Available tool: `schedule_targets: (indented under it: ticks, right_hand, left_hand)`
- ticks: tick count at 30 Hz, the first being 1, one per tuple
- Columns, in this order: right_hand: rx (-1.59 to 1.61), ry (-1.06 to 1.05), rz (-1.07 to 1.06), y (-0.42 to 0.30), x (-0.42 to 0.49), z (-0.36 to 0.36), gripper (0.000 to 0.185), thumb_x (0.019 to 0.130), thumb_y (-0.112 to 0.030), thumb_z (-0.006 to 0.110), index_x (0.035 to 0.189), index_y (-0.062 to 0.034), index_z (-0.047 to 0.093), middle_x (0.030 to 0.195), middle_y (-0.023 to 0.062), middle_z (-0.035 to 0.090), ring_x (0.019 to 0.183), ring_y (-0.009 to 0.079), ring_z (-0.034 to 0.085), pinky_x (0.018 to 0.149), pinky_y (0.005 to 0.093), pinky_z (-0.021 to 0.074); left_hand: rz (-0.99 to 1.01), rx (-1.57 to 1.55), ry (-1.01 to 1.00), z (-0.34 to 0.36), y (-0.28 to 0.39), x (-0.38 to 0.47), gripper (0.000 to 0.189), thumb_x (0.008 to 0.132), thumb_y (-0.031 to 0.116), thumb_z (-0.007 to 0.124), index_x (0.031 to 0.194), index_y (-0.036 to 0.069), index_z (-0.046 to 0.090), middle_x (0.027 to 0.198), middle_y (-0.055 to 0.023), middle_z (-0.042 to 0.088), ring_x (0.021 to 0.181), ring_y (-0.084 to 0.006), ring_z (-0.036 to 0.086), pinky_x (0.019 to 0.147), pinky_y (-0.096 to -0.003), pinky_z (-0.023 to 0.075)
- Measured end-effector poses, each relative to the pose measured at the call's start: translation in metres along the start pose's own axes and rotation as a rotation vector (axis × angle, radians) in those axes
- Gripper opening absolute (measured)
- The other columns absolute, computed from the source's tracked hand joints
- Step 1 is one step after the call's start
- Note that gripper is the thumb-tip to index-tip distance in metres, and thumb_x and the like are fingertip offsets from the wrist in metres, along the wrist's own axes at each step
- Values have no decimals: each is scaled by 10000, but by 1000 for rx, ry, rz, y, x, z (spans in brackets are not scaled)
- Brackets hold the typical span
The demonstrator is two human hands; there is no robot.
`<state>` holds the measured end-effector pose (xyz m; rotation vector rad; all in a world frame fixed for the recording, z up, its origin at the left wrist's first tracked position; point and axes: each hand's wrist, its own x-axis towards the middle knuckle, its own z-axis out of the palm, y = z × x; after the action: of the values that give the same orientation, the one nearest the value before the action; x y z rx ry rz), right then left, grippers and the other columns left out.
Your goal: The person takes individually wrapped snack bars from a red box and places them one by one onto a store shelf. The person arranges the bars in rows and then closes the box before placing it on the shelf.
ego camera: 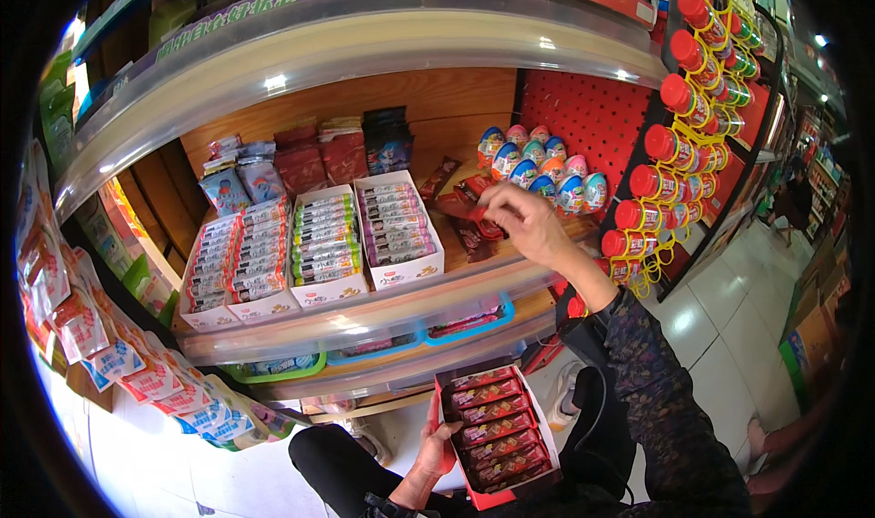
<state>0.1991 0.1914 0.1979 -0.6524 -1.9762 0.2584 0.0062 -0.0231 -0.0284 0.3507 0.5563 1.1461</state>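
My left hand (437,443) grips the side of an open cardboard box (543,426) filled with a column of red-and-brown wrapped snack bars (495,412), held low over my lap. My right hand (523,217) reaches over the middle shelf, its bent fingers at a few loose red-wrapped bars (472,186); the fingertips partly cover them, and whether they grip one cannot be told. Just behind and right of that hand stand several egg-shaped candies (523,173) in coloured wraps. Left of the loose bars is a white box (408,272) of purple-wrapped sticks, beside a box of green-wrapped sticks (327,244).
Orange-wrapped sticks (260,244) and dark snack packets (342,156) stand farther left. A clear plastic shelf lip (383,326) crosses in front. Red-lidded jars (660,142) hang in a yellow rack at right. Hanging bags (143,367) line the left; blue baskets (472,323) sit below. A person is far right.
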Motion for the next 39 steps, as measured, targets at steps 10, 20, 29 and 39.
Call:
schedule_targets:
  ticks: [10,20,29,39]
  right_hand:
    - [397,174,172,-80,-19,-47,61,951,-96,461,923,-51,432,902,94,609,939,167,614,761,227,464]
    - [177,-1033,514,-134,-151,16,171,861,-89,549,905,-18,399,818,135,540,663,221,596,585,298,517]
    - [-206,-819,12,-136,-212,45,292,731,-154,659,920,1,499,991,141,477,944,265,528,792,340,490]
    - [-406,-877,-6,-128,-232,26,330,707,-128,636,989,11,535,1004,139,501,954,267,509,780,359,454]
  left_hand:
    - [59,57,-50,16,7,-2,803,749,5,499,1468,116,158,1357,-142,418,1205,-303,461,999,-466,418]
    - [-5,85,48,23,11,-6,769,747,0,466,1460,120,204,1362,-107,429,1228,-270,447,1016,-425,400]
    - [22,62,3,20,10,-4,768,766,-18,455,1465,143,181,1361,-114,425,1212,-260,458,1012,-406,398]
    - [7,78,39,21,9,-4,749,769,17,481,1458,118,207,1355,-107,435,1209,-251,463,1006,-399,408]
